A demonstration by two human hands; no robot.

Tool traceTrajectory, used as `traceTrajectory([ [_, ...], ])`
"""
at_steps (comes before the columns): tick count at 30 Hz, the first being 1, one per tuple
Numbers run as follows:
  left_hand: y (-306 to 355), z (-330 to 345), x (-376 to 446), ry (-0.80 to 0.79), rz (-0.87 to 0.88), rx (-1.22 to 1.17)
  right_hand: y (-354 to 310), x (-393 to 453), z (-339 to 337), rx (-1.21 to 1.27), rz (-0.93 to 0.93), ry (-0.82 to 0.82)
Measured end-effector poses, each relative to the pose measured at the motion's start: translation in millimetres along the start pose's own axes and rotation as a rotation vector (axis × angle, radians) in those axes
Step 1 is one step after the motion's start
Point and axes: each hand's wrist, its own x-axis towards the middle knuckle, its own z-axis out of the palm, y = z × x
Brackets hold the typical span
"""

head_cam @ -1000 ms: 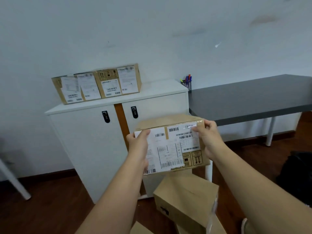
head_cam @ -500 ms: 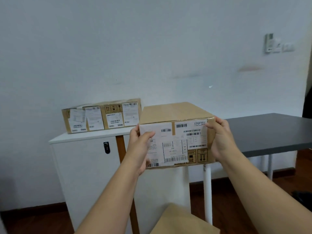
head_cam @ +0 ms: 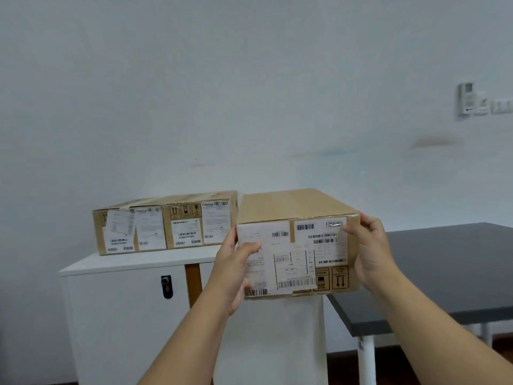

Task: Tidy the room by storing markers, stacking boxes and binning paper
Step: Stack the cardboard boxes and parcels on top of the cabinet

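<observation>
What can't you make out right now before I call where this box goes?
- Head view: the held box hides the cabinet's right top, so free space beside the box already there is unseen.
- Label print on both boxes is blurred, unreadable.
- Left hand and right hand cover the held box's side faces.
- The floor is cut off by the bottom edge.

Both forearms extend forward and upward. The left hand grips the box at its left end, thumb across the near face. The right hand grips the opposite end, fingers curled over the top corner.
</observation>
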Motion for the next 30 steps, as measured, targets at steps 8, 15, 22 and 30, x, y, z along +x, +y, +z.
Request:
traceTrajectory([
  [8,-29,-17,45,0.015,0.072,0.021,43,46,3,-0.166,-0.020,-0.109],
  [15,-69,-27,86,0.178,0.223,0.469,85,80,3,-0.887,-0.096,-0.202],
  [22,-112,-66,123,0.077,0.237,1.333,125,115,9,-1.010,-0.026,0.012],
  [30,-115,-86,183,0.069,0.140,1.724,152,153,33,-0.957,-0.012,-0.066],
])
